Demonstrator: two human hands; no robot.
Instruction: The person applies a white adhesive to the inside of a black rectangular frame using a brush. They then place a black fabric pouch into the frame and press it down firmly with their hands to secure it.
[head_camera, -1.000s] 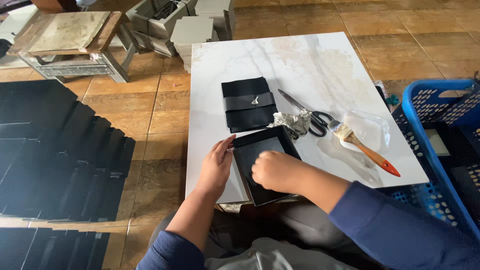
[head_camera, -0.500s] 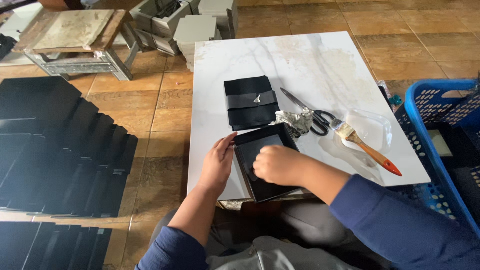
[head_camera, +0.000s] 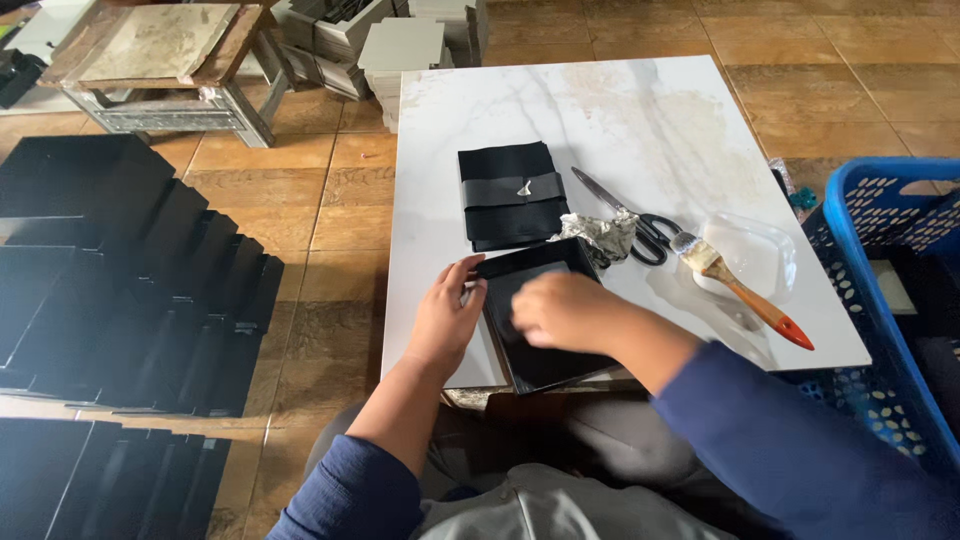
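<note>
Head view: a shallow black tray (head_camera: 545, 325) lies at the near edge of the white marble-patterned table (head_camera: 640, 120), its near end hanging slightly past the rim. The left hand (head_camera: 445, 320) sits at the tray's 9 o'clock side, thumb hooked over the wall and fingers wrapped outside it, so this grip is clenched on the tray and steadies it. The right hand (head_camera: 565, 310) lies inside the tray with its fingers bent down on the floor of it; it is blurred, and I cannot tell whether that grip holds anything or only presses.

Against the picture from 1 second ago, the right hand has slid from the tray's middle toward its 12 o'clock end, while the left hand has kept its place on the wall and the tray has barely shifted. I judge from this that the hand is rubbing or smoothing along the inside of the tray, with the work now reaching the far end.

At 12 o'clock from the tray lies a folded black cloth stack (head_camera: 510, 195) with a paler band across it. At 1 o'clock sits a crumpled silvery scrap (head_camera: 600, 235), with scissors (head_camera: 625, 215) just beyond it. At 3 o'clock a brush with an orange handle (head_camera: 745, 295) rests across a clear shallow dish (head_camera: 765, 250). A blue plastic crate (head_camera: 880, 250) stands off the table at 3 o'clock, and rows of black trays (head_camera: 120, 280) cover the floor at 9 o'clock.
</note>
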